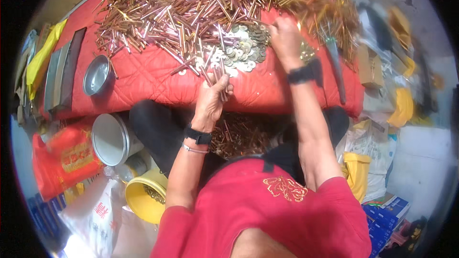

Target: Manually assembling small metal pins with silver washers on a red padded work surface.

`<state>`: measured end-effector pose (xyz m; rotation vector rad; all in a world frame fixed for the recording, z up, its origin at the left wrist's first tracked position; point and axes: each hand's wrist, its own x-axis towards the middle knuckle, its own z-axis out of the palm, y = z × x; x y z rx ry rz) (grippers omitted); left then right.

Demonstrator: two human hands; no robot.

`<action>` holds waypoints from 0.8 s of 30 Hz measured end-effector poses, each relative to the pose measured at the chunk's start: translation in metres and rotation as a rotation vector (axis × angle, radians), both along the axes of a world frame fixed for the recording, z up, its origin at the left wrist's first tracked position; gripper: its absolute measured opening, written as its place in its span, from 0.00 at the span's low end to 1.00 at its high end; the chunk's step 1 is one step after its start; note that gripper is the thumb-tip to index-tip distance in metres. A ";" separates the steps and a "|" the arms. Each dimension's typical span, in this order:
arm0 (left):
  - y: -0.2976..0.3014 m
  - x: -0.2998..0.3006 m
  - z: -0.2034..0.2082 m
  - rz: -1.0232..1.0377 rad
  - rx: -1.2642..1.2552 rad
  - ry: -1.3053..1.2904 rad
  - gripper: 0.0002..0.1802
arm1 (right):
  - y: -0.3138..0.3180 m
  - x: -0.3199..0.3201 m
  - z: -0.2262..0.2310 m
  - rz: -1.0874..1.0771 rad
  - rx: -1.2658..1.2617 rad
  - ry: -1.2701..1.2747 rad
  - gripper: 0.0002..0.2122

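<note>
The left hand (213, 99) pinches some copper-coloured tubes (206, 75), with many unsorted beyond it; the right hand's (286, 43) grip is unclear.

Downward fisheye view from head height

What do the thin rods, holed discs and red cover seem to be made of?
Thin rods: probably metal or metallic-coated, glossy, copper-toned, with bright glints.
Holed discs: likely metal, pale silvery where light hits.
Red cover: apparently quilted fabric, faintly shiny, puckered; possibly synthetic.
</note>
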<state>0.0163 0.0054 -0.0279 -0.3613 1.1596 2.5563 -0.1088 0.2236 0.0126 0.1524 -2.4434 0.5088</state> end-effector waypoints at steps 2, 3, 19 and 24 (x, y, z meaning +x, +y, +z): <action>0.003 0.000 0.005 0.053 0.033 -0.015 0.09 | 0.010 0.023 0.011 0.039 -0.010 0.013 0.04; 0.007 -0.001 0.008 0.072 0.053 -0.016 0.08 | 0.017 0.037 0.019 0.053 -0.003 0.011 0.04; -0.012 0.012 -0.022 -0.026 0.404 -0.105 0.11 | -0.014 0.112 -0.014 0.317 -0.130 -0.159 0.07; 0.004 0.018 -0.008 0.139 0.285 -0.211 0.10 | -0.014 0.118 -0.015 0.304 0.043 -0.267 0.06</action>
